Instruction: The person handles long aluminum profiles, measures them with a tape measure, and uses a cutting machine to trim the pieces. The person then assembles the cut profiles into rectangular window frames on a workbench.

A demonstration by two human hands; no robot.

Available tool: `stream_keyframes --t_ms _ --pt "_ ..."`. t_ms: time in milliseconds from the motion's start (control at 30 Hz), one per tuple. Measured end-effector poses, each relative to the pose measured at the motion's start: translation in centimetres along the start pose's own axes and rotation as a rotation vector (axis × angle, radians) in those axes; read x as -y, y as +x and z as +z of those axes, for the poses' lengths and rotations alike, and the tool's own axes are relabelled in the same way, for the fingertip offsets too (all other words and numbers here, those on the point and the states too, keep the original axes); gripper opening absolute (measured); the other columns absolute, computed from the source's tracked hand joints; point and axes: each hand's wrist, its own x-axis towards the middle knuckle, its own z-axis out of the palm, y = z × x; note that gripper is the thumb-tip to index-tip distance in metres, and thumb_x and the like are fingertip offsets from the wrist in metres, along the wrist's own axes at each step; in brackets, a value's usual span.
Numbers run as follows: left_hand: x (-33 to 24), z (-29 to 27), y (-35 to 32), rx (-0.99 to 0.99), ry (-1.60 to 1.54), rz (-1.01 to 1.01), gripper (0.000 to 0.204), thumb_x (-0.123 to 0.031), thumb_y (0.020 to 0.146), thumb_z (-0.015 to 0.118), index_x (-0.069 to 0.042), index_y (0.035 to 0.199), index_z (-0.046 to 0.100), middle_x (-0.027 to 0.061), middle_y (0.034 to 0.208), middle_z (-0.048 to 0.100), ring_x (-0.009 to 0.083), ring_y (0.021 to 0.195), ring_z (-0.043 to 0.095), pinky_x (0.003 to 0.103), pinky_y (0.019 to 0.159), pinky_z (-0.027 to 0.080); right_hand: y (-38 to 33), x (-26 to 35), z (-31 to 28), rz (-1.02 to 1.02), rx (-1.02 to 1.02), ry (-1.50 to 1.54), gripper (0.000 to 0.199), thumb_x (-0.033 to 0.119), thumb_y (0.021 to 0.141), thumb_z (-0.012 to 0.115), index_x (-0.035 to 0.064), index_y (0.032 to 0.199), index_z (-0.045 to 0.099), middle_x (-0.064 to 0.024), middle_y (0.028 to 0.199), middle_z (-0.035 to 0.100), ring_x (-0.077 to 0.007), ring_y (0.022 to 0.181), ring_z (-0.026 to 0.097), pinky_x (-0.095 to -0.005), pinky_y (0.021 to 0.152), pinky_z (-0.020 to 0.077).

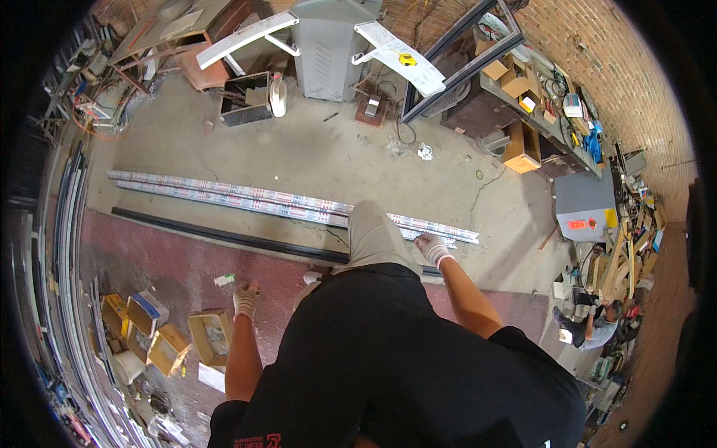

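Observation:
I stand over long silver aluminium profiles [224,194] lying side by side on the concrete floor, with a black profile [209,234] parallel to them, closer to me. My right hand [432,249], in a white work glove, hangs near the right end of the silver profiles and holds nothing that I can see. My left hand [245,301], also gloved, hangs loosely over the reddish floor, fingers curled, with nothing in it. My light trouser leg [376,235] steps forward over the profiles.
Cardboard boxes [172,332] lie at the lower left. A grey machine [326,48] with white arms stands at the top, a black frame [463,63] leaning beside it. A cluttered bench [553,104] runs along the brick wall. A person [597,322] crouches at the right.

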Motion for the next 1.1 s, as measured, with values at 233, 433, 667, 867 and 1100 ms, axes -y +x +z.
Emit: stream_keyframes --t_ms 233,433,667,867,1100 --pt "-6.8 -1.1 5.5 -0.107 0.100 0.101 0.049 -0.041 0.098 0.061 0.007 0.095 0.069 0.0077 0.082 0.069 0.0182 0.077 0.062 0.036 0.072 0.050 9.5 9.0 -5.6 0.028 -0.260 0.083 0.037 0.039 0.095 0.057 0.0104 0.111 0.074 -0.0198 0.099 0.073 -0.0365 0.094 0.070 -0.0430 0.085 0.0540" --pt "-4.4 6.4 10.7 0.012 0.224 -0.113 0.046 -0.039 0.099 0.058 0.005 0.109 0.069 0.0165 0.099 0.073 0.0285 0.095 0.069 0.041 0.083 0.053 30.0 20.0 -8.9 -0.305 -0.179 0.011 0.031 0.031 0.095 0.058 0.0089 0.111 0.073 -0.0180 0.110 0.071 -0.0360 0.104 0.067 -0.0393 0.093 0.0519" --pt "-24.4 14.2 14.4 -0.140 -0.086 -0.208 0.060 -0.045 0.098 0.060 0.004 0.134 0.054 0.0218 0.129 0.062 0.0313 0.119 0.059 0.040 0.099 0.047 49.0 33.2 -8.4 -0.247 0.424 -0.414 0.039 0.032 0.091 0.054 0.0079 0.118 0.069 -0.0217 0.117 0.067 -0.0374 0.106 0.065 -0.0455 0.091 0.0520" --pt "-39.6 15.2 19.2 -0.179 0.216 -0.113 0.084 -0.054 0.093 0.066 0.003 0.149 0.040 0.0283 0.143 0.049 0.0380 0.128 0.053 0.043 0.108 0.042 54.4 40.3 -8.7 -0.231 0.543 -0.281 0.044 0.036 0.091 0.055 0.0111 0.126 0.066 -0.0174 0.124 0.067 -0.0338 0.111 0.065 -0.0455 0.092 0.0528" --pt "-46.0 16.5 29.8 0.114 0.579 0.062 0.081 -0.042 0.088 0.073 0.000 0.149 0.041 0.0302 0.148 0.042 0.0457 0.137 0.041 0.049 0.114 0.034 62.1 32.8 -0.8 -0.510 0.659 -0.685 0.040 0.039 0.088 0.059 0.0068 0.108 0.072 -0.0182 0.106 0.073 -0.0382 0.101 0.068 -0.0474 0.089 0.0538"
